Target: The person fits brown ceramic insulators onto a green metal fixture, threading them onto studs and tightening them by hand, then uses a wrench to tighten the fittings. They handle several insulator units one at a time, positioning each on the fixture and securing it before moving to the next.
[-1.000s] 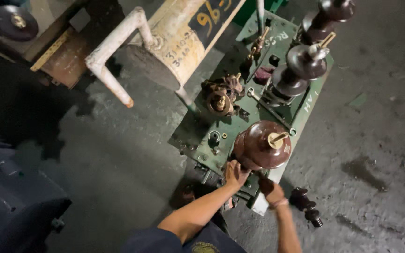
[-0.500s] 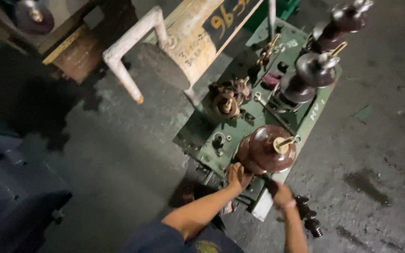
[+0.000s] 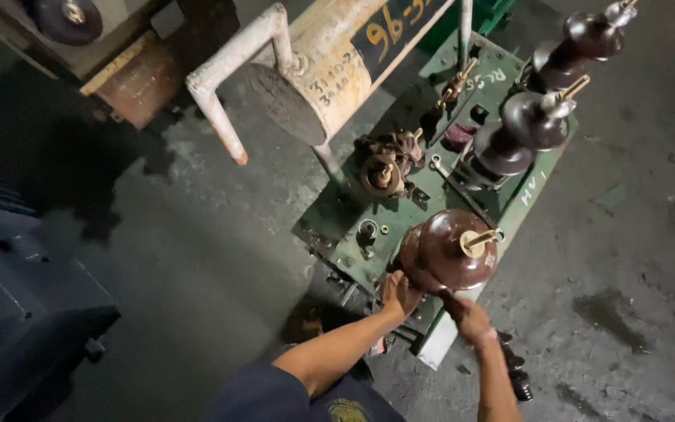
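A green metal transformer lid (image 3: pixel 400 211) lies below me with brown ceramic bushings standing on it. The nearest brown bushing (image 3: pixel 451 250) has a brass stud on top. My left hand (image 3: pixel 398 293) presses against its lower left side. My right hand (image 3: pixel 466 315) reaches under its lower right side, by the lid's front edge; what its fingers grip is hidden. Two more brown bushings (image 3: pixel 521 129) stand farther along the right edge. A small brown bushing wrapped in rag (image 3: pixel 384 164) sits mid-lid, with a spanner (image 3: pixel 451 184) lying beside it.
A cream cylindrical tank (image 3: pixel 330 62) with a bent pipe (image 3: pixel 224 86) hangs over the lid's far left. A wooden bench (image 3: pixel 80 47) stands at top left, dark machinery (image 3: pixel 17 297) at left. Small dark parts (image 3: pixel 517 375) lie on the stained concrete floor by my right arm.
The view has shifted slightly, so the lid sits a little lower and more to the right. Both hands stay at the base of the nearest bushing.
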Demonstrator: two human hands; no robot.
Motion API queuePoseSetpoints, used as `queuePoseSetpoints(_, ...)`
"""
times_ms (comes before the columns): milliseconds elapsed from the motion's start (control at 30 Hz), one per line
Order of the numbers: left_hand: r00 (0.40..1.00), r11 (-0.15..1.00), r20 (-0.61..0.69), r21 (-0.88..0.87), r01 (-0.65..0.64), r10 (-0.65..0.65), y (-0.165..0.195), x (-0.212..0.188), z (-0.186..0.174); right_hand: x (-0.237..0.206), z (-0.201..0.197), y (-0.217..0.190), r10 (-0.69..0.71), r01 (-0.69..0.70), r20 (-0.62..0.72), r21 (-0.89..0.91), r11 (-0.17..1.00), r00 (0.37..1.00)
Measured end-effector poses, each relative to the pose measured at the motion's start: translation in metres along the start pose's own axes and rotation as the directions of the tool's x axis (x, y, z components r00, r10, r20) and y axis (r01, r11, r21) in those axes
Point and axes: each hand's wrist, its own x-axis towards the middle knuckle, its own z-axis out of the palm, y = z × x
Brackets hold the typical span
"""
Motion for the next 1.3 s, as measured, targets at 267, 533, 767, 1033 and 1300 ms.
queuePoseSetpoints(267, 1.0, 1.0, -0.008, 0.001, -0.023, 0.023, -0.001, -0.001, -0.003, -0.024, 0.103, -0.047, 0.284, -0.112, -0.359, 0.432, 0.895, 0.889)
queuePoseSetpoints(533, 0.998, 0.998, 0.027, -0.032, 0.053, -0.052, 0.002, 0.002, 0.0, 0.004, -0.003, 0.005, 0.073, -0.078, 0.095, 0.05, 0.996, 0.993)
queuePoseSetpoints(767, 0.999, 0.999, 0.006, -0.017, 0.038, -0.037, -0.001, 0.001, 0.001, -0.032, 0.098, -0.073, 0.236, -0.069, -0.339, 0.438, 0.896, 0.911)
queuePoseSetpoints(1033, 0.999, 0.999, 0.006, -0.006, 0.032, -0.032, 0.0, 0.004, 0.001, 0.009, 0.041, -0.035, -0.41, 0.36, 0.003, -0.485, 0.797, 0.912)
queuePoseSetpoints(1300, 1.0, 0.999, 0.017, 0.04, -0.011, 0.01, 0.011, -0.006, -0.021, -0.04, 0.069, -0.09, 0.33, -0.141, -0.332, 0.483, 0.864, 0.884)
